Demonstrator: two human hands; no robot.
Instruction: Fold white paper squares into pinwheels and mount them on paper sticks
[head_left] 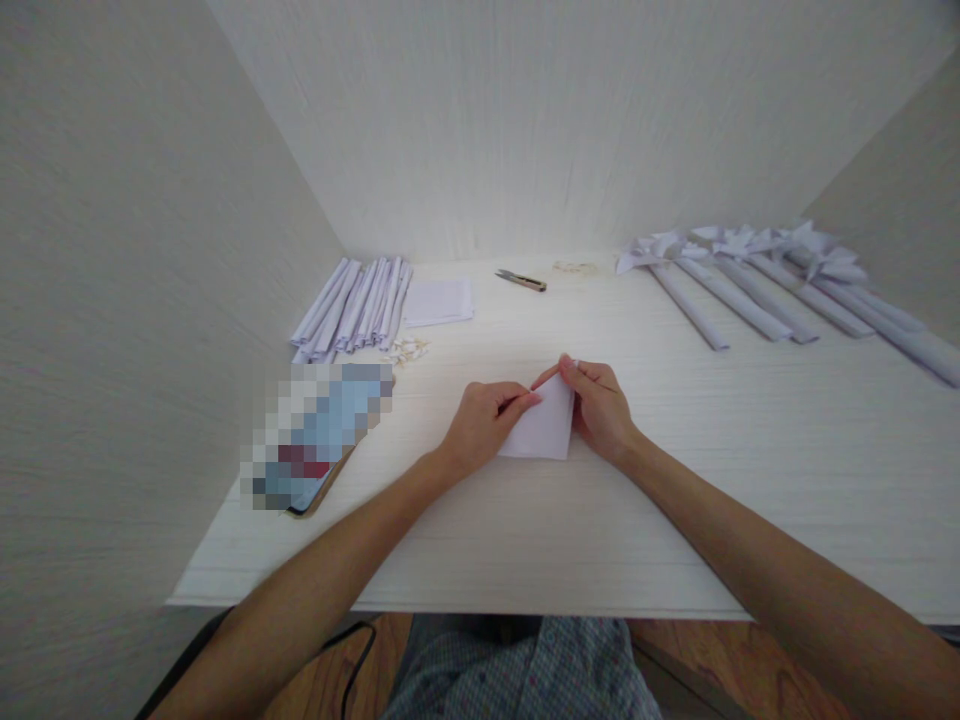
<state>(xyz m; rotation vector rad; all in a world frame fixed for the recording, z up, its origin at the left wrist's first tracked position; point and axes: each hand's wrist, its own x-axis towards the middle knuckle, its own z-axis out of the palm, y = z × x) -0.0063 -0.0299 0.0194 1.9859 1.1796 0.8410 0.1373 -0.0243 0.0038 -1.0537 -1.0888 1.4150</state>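
Note:
Between my two hands, a small white sheet of paper (546, 428) is held a little above the table, its lower edge facing me. My left hand (484, 425) pinches the paper's left upper edge between thumb and fingers. At the upper right corner, my right hand (600, 405) grips it with the thumb on top; some of its fingers are hidden behind the sheet. Beyond the hands lies a pair of thread snips (521, 280), and a short stack of white paper squares (439, 302) rests to its left.
Rolled paper sticks (360, 310) are piled at the back left, with small pale pieces (407, 351) in front. A blurred phone (330, 440) lies at the left. Several paper pinwheels (750, 260) on rolled sticks lie at the back right. Walls enclose the table (675, 560) on three sides.

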